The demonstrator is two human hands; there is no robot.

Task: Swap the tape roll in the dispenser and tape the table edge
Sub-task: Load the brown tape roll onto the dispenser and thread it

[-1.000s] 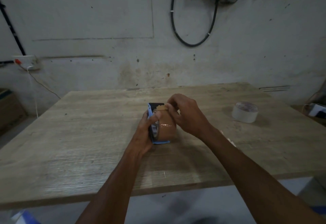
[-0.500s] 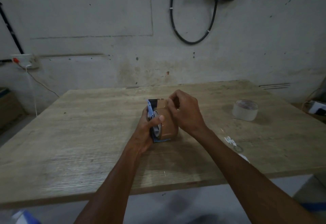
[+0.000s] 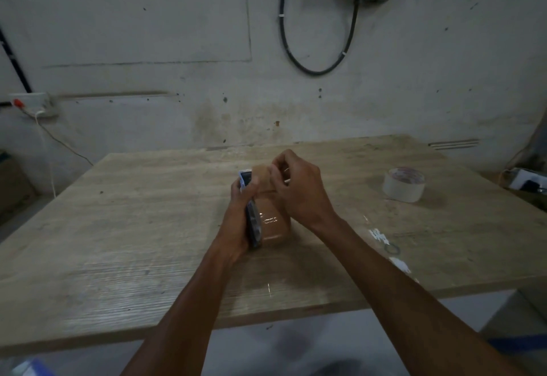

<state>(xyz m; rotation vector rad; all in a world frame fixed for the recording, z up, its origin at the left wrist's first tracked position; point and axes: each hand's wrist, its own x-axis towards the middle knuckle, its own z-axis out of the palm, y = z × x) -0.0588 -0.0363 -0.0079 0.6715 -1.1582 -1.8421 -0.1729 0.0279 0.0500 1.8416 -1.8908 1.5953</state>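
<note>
A blue tape dispenser (image 3: 248, 178) stands at the middle of the wooden table (image 3: 118, 227), with a brown tape roll (image 3: 273, 224) mounted in it. My left hand (image 3: 241, 221) grips the dispenser's left side, thumb over its top. My right hand (image 3: 296, 189) pinches the loose brown tape end (image 3: 262, 177), lifted above the roll near the dispenser's head. A second, whitish tape roll (image 3: 404, 184) lies flat on the table to the right, apart from both hands.
Clear tape scraps and a small ring (image 3: 392, 249) lie on the table right of my right forearm. The table's near edge (image 3: 266, 316) runs below my arms. A black cable loop (image 3: 316, 49) hangs on the wall behind.
My right hand has pulled the brown tape end up and away from the roll, toward the dispenser's head. The left hand keeps its grip; the view shifted slightly.
</note>
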